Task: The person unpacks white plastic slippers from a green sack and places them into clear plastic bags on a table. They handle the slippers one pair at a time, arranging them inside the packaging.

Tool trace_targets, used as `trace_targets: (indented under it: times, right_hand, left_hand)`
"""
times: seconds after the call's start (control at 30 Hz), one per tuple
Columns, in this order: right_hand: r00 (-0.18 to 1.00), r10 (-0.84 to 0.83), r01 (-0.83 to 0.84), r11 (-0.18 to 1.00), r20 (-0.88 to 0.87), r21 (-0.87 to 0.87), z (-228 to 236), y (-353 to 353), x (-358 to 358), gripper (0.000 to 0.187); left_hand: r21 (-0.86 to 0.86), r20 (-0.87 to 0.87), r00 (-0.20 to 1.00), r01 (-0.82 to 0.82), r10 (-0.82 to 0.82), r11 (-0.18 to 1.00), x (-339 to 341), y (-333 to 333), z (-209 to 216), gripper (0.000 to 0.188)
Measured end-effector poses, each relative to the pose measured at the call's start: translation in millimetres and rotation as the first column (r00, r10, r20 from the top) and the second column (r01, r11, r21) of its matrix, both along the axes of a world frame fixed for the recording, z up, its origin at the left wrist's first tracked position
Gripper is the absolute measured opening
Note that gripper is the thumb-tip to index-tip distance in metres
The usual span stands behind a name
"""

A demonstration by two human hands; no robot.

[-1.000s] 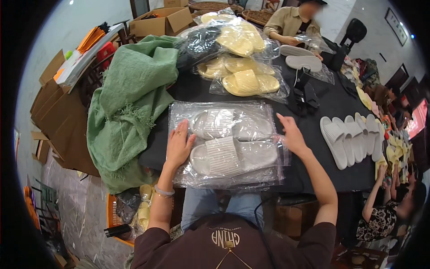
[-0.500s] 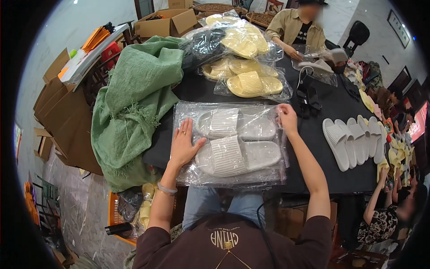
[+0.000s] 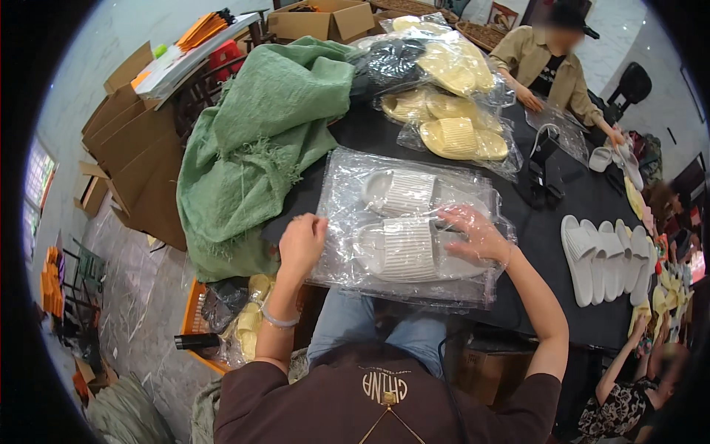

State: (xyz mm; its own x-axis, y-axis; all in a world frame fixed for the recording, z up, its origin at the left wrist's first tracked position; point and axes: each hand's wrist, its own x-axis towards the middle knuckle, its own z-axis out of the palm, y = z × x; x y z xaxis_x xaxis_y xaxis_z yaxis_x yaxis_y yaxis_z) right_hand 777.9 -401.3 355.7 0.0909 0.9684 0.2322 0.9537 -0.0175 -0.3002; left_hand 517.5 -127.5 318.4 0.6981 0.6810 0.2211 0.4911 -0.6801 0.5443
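A pair of white ribbed slippers (image 3: 407,248) lies side by side in a clear plastic bag (image 3: 344,181) on the black table in front of me. My left hand (image 3: 302,246) is at the bag's left edge, its fingers curled closed on the plastic. Over the heel ends of the slippers rests my right hand (image 3: 475,233), fingers spread. Whether a layer of film lies over this hand I cannot make out. More clear bags appear stacked beneath this one.
Bagged yellow slippers (image 3: 462,139) are piled behind, beside a green woven sack (image 3: 259,148). A black stand (image 3: 546,170) and a row of white slippers (image 3: 584,259) stand right. Across the table a co-worker (image 3: 547,66) handles slippers. An orange crate (image 3: 194,314) sits lower left.
My left hand has gone from lying flat to curled at the bag's left edge. My right hand has moved from the bag's right corner onto the slippers. The co-worker's arm reaches toward the right.
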Motion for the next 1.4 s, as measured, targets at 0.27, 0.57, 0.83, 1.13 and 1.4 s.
trace_targets:
  times: [0.27,0.57,0.83,1.13,1.4]
  right_hand:
    - [1.000,-0.027,0.027,0.984,0.000,-0.178,-76,56,22,0.037]
    - [0.616,-0.209,0.217,0.972,-0.760,-0.091,44,16,-16,0.029]
    - [0.533,-0.166,0.224,0.973,-0.829,-0.051,72,-43,-52,0.029]
    - [0.498,-0.188,0.391,0.920,-0.847,0.026,74,-120,-67,0.029]
    - [0.532,-0.325,0.680,0.715,-0.782,0.165,78,-151,-49,0.029]
  left_hand:
    - [-0.679,0.481,0.870,0.448,-0.108,0.582,-11,2,10,0.041]
    - [0.320,0.552,0.624,0.454,-0.553,0.831,8,7,90,0.059]
    - [0.273,0.513,0.278,0.844,-0.812,0.461,35,-17,139,0.050]
    - [-0.149,0.922,0.388,0.335,0.008,0.930,69,-14,96,0.023]
    - [-0.308,0.749,0.642,0.118,0.164,0.944,85,34,82,0.021]
